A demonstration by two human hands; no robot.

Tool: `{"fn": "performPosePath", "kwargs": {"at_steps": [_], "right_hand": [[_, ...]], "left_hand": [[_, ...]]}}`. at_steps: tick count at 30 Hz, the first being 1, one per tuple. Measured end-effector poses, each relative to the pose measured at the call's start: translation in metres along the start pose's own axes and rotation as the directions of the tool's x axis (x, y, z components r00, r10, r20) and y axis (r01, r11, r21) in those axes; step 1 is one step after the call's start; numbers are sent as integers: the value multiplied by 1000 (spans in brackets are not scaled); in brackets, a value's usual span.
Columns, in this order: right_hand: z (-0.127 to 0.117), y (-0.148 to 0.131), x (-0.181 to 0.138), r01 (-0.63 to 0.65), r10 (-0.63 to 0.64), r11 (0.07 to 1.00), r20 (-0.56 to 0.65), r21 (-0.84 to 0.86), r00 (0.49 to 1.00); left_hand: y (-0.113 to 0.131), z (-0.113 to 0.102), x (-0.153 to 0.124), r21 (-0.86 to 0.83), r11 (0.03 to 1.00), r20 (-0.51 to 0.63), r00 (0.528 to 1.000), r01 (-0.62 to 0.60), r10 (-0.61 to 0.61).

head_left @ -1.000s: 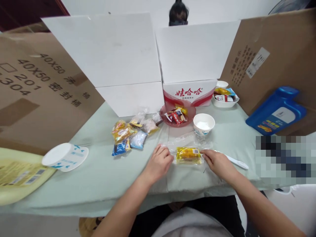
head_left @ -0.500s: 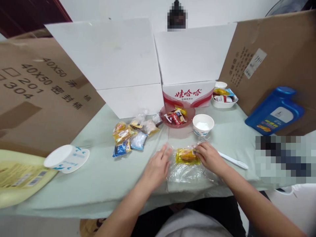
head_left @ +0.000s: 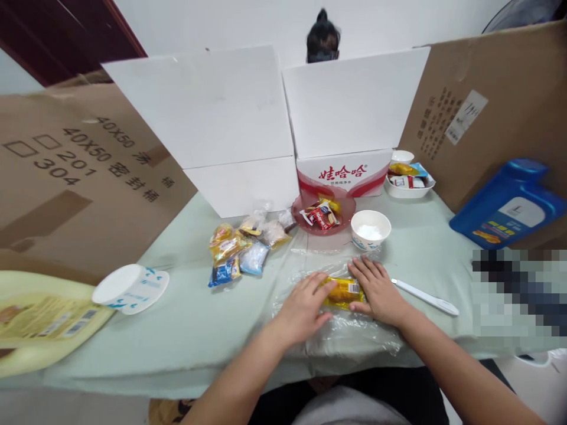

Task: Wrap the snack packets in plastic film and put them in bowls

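Observation:
A yellow snack packet lies on a thin clear plastic sheet or bag spread over the table's front part. My left hand rests at the packet's left end, fingers stretched over its edge and thumb apart. At the right end, my right hand lies flat with its fingers spread and its thumb by the packet's lower edge. Neither hand is closed. Just behind the right hand stands a paper bowl with something white inside. A white-handled utensil lies to that hand's right.
Several wrapped snacks are heaped left of centre. Behind are a pink bowl of packets and a white dish. A tipped paper bowl, a yellow container and a blue bottle flank the work area. Cardboard boxes wall the back.
The plastic lies flatter and wider. My right hand has gone from pinching near the packet's right end to lying flat. My left hand has moved right onto the packet's left end.

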State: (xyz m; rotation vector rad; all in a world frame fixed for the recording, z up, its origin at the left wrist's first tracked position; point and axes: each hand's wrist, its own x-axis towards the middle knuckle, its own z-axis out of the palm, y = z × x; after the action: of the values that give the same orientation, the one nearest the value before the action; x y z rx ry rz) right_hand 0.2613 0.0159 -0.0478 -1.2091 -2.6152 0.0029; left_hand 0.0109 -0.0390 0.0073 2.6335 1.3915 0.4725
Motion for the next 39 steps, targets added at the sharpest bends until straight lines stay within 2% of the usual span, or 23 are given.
{"fn": "performPosePath", "kwargs": {"at_steps": [2,5,8,10,14,17,20,22,23,25,27,28,32,34,36,39], "right_hand": [[0,2,-1,41,-40,999,-7,16,999],[1,4,-3,83,-83,995,-7,49,997],[2,6,-3,103,-102,991,-15,82,995],[3,6,-3,102,-100,991,-28,92,995],[3,4,-1,78,-77,992,-17,98,997],[1,3,-1,63,-64,992,8,109,998],[-1,2,-1,49,-53,992,32,117,998],[-2,2,0,47,-54,991,50,123,997],[-2,2,0,49,-57,991,59,127,997],[-4,2,2,52,-63,990,73,134,995],[-7,1,4,54,-68,988,97,144,993],[-9,0,3,55,-74,987,120,150,990],[-24,-3,-15,61,-108,979,246,193,963],[-35,-4,-28,65,-125,975,276,214,953],[-48,-5,-38,71,-129,972,253,226,959],[-61,-8,-31,25,-52,973,111,229,992]], "left_hand": [[0,6,7,-62,998,79,996,-31,36],[-9,1,12,-202,979,108,994,19,3],[-23,-23,17,-353,933,46,997,67,-54],[-34,-42,26,-386,919,-65,991,80,-114],[-63,-71,67,-278,959,-337,930,48,-144],[-84,-74,105,-127,990,-347,933,57,-98],[-87,-62,122,-46,992,-345,930,117,-126],[-76,-47,114,-53,998,-296,954,42,-56],[-68,-39,105,-75,997,-232,973,-19,1],[-53,-23,83,-100,991,-31,996,-84,81],[-45,-10,58,-21,999,110,993,-44,46],[-46,-7,46,30,1000,129,992,-2,-2],[-70,-9,-1,123,980,56,985,154,-162],[-81,-17,-21,108,982,32,987,153,-158],[-84,-24,-35,101,985,-6,991,137,-137],[-72,-29,-35,96,992,-57,995,84,-79]]}}
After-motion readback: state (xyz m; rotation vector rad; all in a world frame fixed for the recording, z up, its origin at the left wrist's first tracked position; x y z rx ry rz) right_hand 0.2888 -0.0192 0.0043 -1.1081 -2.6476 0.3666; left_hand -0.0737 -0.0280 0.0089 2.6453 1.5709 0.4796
